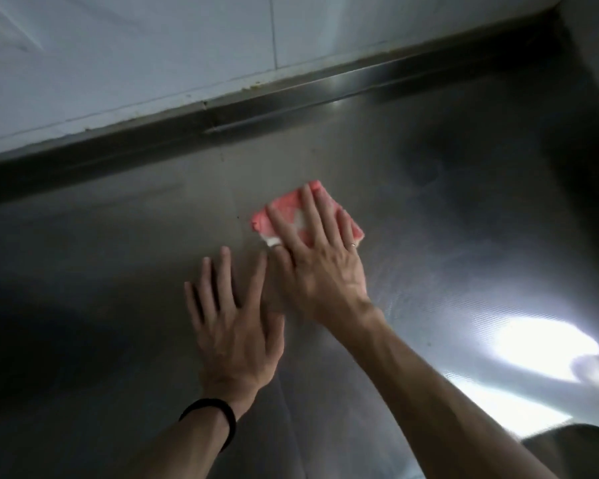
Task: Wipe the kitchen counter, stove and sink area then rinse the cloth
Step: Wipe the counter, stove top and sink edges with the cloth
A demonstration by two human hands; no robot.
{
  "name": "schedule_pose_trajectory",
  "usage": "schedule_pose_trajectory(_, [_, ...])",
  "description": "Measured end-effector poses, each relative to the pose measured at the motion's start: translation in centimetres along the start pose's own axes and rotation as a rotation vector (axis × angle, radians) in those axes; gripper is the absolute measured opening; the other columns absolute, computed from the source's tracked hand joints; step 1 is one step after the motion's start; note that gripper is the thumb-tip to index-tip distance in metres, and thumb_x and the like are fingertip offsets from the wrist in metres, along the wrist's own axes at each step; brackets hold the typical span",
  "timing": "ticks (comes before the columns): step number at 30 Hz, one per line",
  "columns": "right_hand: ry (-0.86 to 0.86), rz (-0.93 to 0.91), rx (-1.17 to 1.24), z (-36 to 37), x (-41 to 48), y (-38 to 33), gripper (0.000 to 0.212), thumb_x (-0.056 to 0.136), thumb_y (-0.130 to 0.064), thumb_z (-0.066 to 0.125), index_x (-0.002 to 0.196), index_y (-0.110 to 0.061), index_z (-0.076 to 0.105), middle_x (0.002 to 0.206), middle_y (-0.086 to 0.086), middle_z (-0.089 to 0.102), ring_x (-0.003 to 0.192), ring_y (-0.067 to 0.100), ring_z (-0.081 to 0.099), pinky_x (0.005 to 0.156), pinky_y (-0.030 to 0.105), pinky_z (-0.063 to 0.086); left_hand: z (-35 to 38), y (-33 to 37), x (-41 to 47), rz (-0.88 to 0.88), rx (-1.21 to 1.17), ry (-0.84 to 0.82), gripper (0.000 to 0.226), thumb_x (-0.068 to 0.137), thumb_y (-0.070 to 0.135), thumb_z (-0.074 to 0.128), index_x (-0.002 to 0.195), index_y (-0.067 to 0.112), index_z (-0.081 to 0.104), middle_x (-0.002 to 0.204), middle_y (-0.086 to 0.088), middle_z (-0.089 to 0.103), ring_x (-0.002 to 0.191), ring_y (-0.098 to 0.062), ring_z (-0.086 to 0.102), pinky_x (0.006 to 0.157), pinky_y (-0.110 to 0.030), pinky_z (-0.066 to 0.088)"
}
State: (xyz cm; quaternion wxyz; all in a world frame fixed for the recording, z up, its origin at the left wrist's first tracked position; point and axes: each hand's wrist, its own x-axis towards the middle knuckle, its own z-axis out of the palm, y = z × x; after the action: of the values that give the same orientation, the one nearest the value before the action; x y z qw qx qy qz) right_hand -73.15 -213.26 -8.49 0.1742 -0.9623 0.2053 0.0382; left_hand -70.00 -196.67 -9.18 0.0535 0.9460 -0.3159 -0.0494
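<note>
Right hand [320, 267], fingers straight and spread, presses folded cloth [325, 216] flat at frame centre for full wiping contact. Left hand [234, 324], fingers splayed, holding nothing, rests on bench [118, 254], likely bracing reach.

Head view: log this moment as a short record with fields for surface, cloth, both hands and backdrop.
surface: stainless steel counter
cloth: pink and white cloth, folded, lying flat on the counter
right hand: right hand pressing on the cloth with straight fingers; ring on one finger
left hand: left hand beside the cloth, fingers straight and spread, holding nothing; black band at the wrist
backdrop: white tiled wall above a raised steel lip
</note>
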Motion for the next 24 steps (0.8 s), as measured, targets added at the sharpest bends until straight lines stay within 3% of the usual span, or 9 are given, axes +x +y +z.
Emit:
schedule_pose_trajectory(3, [0.038, 0.142, -0.041, -1.5, -1.2, 6.0, 0.057, 0.109, -0.054, 0.022, 0.164, -0.041, 0.018, 0.175, 0.015, 0.003, 0.162, 0.031, -0.006, 0.129, 0.047, -0.004, 0.2, -0.1, 0.0, 0.007, -0.014, 0.011, 0.076, 0.089, 0.041, 0.044, 0.164, 0.035, 0.03, 0.173, -0.014, 0.019, 0.158, -0.044, 0.018, 0.127, -0.064, 0.01])
schedule_pose_trajectory(7, [0.101, 0.441, -0.044, -5.0, -0.8, 15.4, 0.058, 0.108, -0.054, 0.021, 0.165, -0.042, 0.017, 0.175, 0.015, -0.002, 0.162, 0.031, -0.007, 0.13, 0.054, 0.002, 0.3, 0.0, 0.0, -0.008, -0.02, 0.021, 0.076, 0.09, 0.04, 0.042, 0.164, 0.036, 0.029, 0.173, -0.014, 0.02, 0.158, -0.043, 0.018, 0.127, -0.064, 0.011])
schedule_pose_trajectory(11, [0.155, 0.573, 0.009, -5.5, 0.7, 15.8, 0.06, 0.107, -0.052, 0.025, 0.165, -0.04, 0.014, 0.175, 0.015, -0.005, 0.162, 0.031, -0.01, 0.129, 0.056, 0.0, 0.4, 0.0, 0.0, -0.015, -0.016, 0.021, 0.075, 0.09, 0.04, 0.042, 0.163, 0.035, 0.032, 0.171, -0.016, 0.023, 0.156, -0.044, 0.021, 0.126, -0.065, 0.013])
schedule_pose_trajectory(13, [0.147, 0.538, -0.003, -4.6, 0.4, 12.8, 0.06, 0.109, -0.048, 0.028, 0.166, -0.037, 0.015, 0.175, 0.016, -0.005, 0.161, 0.032, -0.011, 0.13, 0.056, 0.0, 0.3, -0.2, -0.1, 0.001, -0.002, 0.015, 0.075, 0.091, 0.041, 0.042, 0.164, 0.035, 0.03, 0.172, -0.016, 0.021, 0.156, -0.044, 0.021, 0.126, -0.064, 0.012])
schedule_pose_trajectory(19, [0.046, 0.116, -0.034, 0.0, -8.2, 3.2, 0.059, 0.111, -0.05, 0.028, 0.166, -0.034, 0.017, 0.175, 0.016, 0.002, 0.162, 0.033, -0.008, 0.13, 0.048, -0.006, -0.6, 0.3, -0.2, -0.006, -0.035, -0.004, 0.074, 0.09, 0.037, 0.042, 0.163, 0.031, 0.036, 0.17, -0.019, 0.025, 0.155, -0.046, 0.024, 0.125, -0.067, 0.015])
schedule_pose_trajectory(22, [0.011, 0.087, -0.054, 0.1, -11.5, 4.4, 0.059, 0.112, -0.052, 0.022, 0.166, -0.039, 0.007, 0.176, 0.009, -0.002, 0.162, 0.027, -0.009, 0.13, 0.047, -0.003, -1.6, 0.7, 0.7, -0.053, -0.157, -0.043, 0.078, 0.084, 0.04, 0.047, 0.161, 0.027, 0.04, 0.164, -0.021, 0.03, 0.148, -0.05, 0.03, 0.122, -0.07, 0.018])
schedule_pose_trajectory(24, [0.019, 0.11, -0.049, -1.0, -11.9, 6.7, 0.057, 0.111, -0.051, 0.022, 0.166, -0.041, 0.01, 0.176, 0.008, 0.0, 0.162, 0.026, -0.007, 0.131, 0.048, 0.003, -2.5, 1.4, 2.0, -0.073, -0.226, -0.044, 0.079, 0.085, 0.043, 0.043, 0.161, 0.024, 0.038, 0.16, -0.022, 0.034, 0.143, -0.049, 0.036, 0.121, -0.068, 0.022])
